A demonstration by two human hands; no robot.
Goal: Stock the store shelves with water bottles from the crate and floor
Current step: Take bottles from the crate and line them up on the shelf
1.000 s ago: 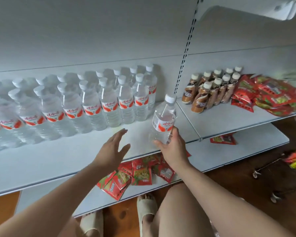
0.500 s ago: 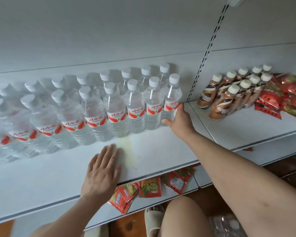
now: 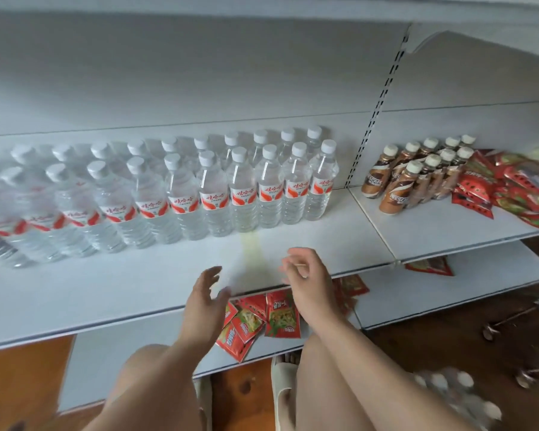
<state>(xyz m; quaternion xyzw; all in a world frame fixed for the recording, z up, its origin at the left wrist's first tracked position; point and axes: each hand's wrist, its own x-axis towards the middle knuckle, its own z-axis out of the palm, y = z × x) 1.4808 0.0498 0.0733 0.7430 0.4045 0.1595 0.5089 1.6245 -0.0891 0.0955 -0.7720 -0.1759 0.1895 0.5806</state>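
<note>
**Two empty hands, and the next bottles lie low to the right**

Most of my view is the white metal shelf [image 3: 122,293], flat and smooth, with a bare strip along its front. The water bottles [image 3: 212,194] stand on it in two rows against the back panel, upright and touching side to side. They are clear ribbed plastic with white screw caps and red-and-white labels. The front row ends at the rightmost bottle [image 3: 322,181], just beside the slotted upright [image 3: 377,113].

Low on the right, on the dark wooden floor [image 3: 448,325] by the person's right leg, I make out a blurred cluster of white caps [image 3: 448,396]. I take it for the stock waiting to go up. The caps face upward, so I judge the long axes vertical. I cannot tell whether it is wrapped or crated. It lies down and to the right of both hands, and the right hand [image 3: 305,275] is nearer. I would send that one, gripping a body from the side.

In the next bay stand brown coffee bottles [image 3: 399,188] beside glossy, crinkled red snack packets [image 3: 511,188]. More packets [image 3: 262,318] lie on the lower shelf under the hands.

The left hand [image 3: 204,293] hovers over the shelf's front edge, fingers relaxed and spread, holding nothing. The right hand's fingers curl loosely, also around nothing. A small yellowish stain [image 3: 251,247] marks the shelf between the hands and the bottles.
</note>
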